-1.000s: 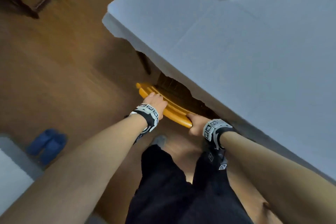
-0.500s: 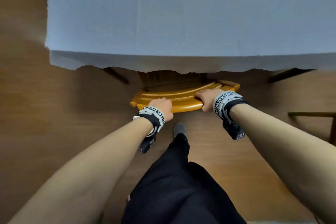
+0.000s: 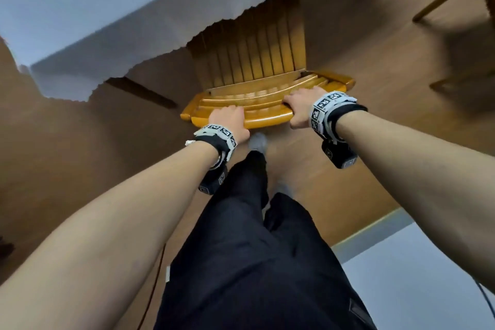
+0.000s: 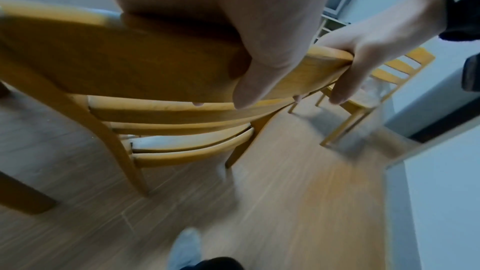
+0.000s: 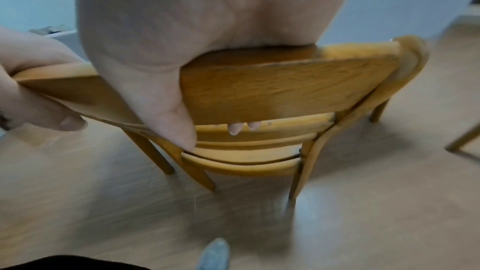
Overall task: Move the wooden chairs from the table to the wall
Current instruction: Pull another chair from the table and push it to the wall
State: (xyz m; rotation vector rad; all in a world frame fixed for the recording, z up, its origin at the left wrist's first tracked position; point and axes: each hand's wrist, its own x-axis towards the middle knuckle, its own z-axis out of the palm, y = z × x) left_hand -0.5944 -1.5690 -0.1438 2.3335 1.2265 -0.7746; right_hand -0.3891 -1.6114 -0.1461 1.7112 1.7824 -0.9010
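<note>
A honey-coloured wooden chair (image 3: 257, 69) with a slatted seat and curved back rails stands partly out from under the table's grey cloth (image 3: 88, 16). My left hand (image 3: 229, 122) grips the left part of its top back rail (image 3: 267, 119), thumb behind, fingers over the front. My right hand (image 3: 301, 107) grips the same rail toward its right end. Both wrist views show the chair's back rail (image 4: 145, 69) and rail (image 5: 280, 87) held in curled fingers, with the chair legs over the floor.
A second wooden chair (image 3: 455, 0) stands to the right, also seen as a chair (image 4: 384, 81) in the left wrist view. A dark table leg (image 3: 139, 91) lies left of the held chair. A pale wall with skirting (image 3: 417, 270) runs at lower right. My legs and grey-socked foot (image 3: 257, 142) are just behind the chair.
The chair has come further out from under the cloth, showing its seat slats. My view has swung, bringing the second chair and the wall into sight. Both hands keep their hold.
</note>
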